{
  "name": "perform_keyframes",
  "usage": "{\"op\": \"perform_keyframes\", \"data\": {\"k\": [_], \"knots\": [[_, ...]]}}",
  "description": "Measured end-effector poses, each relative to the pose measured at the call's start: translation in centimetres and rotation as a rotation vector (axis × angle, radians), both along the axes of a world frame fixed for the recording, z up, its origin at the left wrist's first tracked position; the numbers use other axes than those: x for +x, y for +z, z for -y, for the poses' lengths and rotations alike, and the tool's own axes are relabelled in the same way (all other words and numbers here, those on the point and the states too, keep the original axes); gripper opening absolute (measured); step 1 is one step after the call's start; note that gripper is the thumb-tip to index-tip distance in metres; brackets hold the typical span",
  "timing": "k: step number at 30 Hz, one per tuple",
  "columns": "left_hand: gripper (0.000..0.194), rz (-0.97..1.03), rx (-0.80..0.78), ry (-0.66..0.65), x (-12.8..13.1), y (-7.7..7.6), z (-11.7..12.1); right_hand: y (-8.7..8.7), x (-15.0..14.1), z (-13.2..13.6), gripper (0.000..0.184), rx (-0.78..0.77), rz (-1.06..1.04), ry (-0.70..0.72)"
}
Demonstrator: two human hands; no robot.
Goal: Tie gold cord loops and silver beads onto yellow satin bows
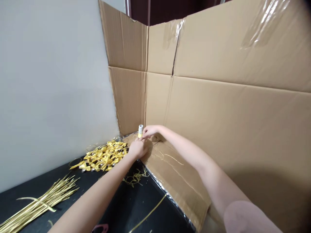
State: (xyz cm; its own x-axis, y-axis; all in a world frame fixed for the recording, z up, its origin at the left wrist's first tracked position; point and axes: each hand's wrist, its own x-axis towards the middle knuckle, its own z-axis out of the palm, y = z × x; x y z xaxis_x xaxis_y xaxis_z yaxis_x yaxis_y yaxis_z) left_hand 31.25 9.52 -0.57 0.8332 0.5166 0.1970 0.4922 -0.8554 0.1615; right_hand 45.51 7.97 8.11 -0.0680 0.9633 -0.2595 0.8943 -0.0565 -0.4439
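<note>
A short white tube (140, 128) stands upright by the corner of the cardboard, with a yellow band lower down. Just in front of it, my left hand (138, 149) is closed, its fingertips meeting those of the other hand. My right hand (150, 130) comes in from the right, fingers pinched together against the tube's side. What the fingers of either hand hold is too small and partly hidden. To the left lies a heap of yellow ribbon bows (105, 155) with thin wire-like ends.
A bundle of gold twist ties (41, 204) lies on the black tabletop (143, 207). Gold scraps (136, 177) and a loose gold strand (152, 212) are nearby. Tall cardboard (230, 123) stands behind and right; a pale wall (55, 81) rises left. A pink handle (103, 228) shows at the bottom.
</note>
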Motion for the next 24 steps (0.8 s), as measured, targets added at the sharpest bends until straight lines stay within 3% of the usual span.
{"op": "perform_keyframes", "data": {"k": [3,6,11,14,17,20,24], "knots": [[0.038,-0.002,0.009,-0.036,-1.0,0.9,0.3,0.5,0.2,2.0,0.027,0.043,0.004,-0.009],[0.027,0.039,0.026,-0.072,-3.3,2.5,0.6,0.4,0.9,6.1,0.017,0.179,0.02,-0.068],[0.029,0.138,0.052,-0.097,-10.3,3.6,1.9,-3.2,2.6,13.2,0.005,0.325,0.069,-0.189],[0.03,0.214,0.077,-0.099,-15.4,2.8,3.9,-5.4,3.3,14.5,0.011,0.379,0.097,-0.216],[0.025,0.249,0.078,-0.043,-20.6,1.3,6.8,-6.1,2.5,14.4,0.014,0.429,0.119,-0.201],[0.018,0.305,0.104,0.012,-25.6,-0.4,10.4,-5.9,-0.6,15.1,0.014,0.469,0.111,-0.125],[0.017,0.312,0.124,0.144,-31.6,-2.8,15.3,-6.2,-6.7,18.3,0.005,0.382,0.013,0.169]]}}
